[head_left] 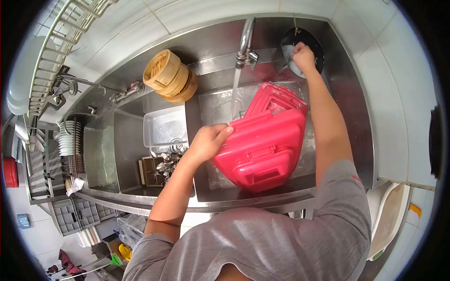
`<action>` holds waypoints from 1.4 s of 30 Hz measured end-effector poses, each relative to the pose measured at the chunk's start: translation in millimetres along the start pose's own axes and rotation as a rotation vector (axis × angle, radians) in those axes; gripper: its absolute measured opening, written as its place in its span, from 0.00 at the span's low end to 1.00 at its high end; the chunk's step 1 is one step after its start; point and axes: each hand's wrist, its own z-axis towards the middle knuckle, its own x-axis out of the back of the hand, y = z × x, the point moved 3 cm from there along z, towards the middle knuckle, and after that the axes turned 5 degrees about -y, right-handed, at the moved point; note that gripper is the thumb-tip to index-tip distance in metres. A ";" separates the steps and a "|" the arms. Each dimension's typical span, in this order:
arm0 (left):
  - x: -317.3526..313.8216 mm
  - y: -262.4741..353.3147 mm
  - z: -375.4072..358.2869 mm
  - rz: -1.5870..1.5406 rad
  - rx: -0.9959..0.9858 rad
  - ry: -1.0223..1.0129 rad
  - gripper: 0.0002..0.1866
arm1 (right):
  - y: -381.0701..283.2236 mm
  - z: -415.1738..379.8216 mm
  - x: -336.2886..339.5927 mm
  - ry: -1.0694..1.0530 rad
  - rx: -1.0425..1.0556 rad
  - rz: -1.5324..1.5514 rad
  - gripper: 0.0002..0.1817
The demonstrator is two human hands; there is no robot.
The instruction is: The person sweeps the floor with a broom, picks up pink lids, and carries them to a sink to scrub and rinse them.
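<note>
My left hand (209, 143) grips the rim of a red plastic bin (267, 157), thumb on the near face and fingers behind. The bin is tilted in the right-hand sink basin, its side with a moulded latch turned up. Behind it lies another red plastic piece (277, 99), partly covered. At the back right corner, my right hand (303, 57) is closed over a round black bowl (315, 44) with whitish, soapy-looking contents; what the fingers hold is hidden. Water runs from the tap (244, 44) just left of the red pieces.
Stacked bamboo steamers (169, 75) stand left of the tap. In the middle basin are a clear plastic tub (165, 125) and a rack with cutlery (164, 167). Plates (69, 138) stand in a rack at far left; a wire shelf (58, 44) hangs above. A white tub (391, 220) sits at right.
</note>
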 end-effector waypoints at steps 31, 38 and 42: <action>-95.3 82.8 47.9 0.235 -0.201 0.123 0.17 | -74.1 -204.7 131.0 -0.531 0.597 0.340 0.19; -88.0 84.6 28.8 0.077 -0.157 0.032 0.16 | -61.8 -188.9 139.3 -0.661 0.541 0.374 0.16; -91.7 91.0 31.0 0.124 -0.320 0.137 0.21 | -30.3 -175.0 144.2 -0.503 0.401 0.187 0.15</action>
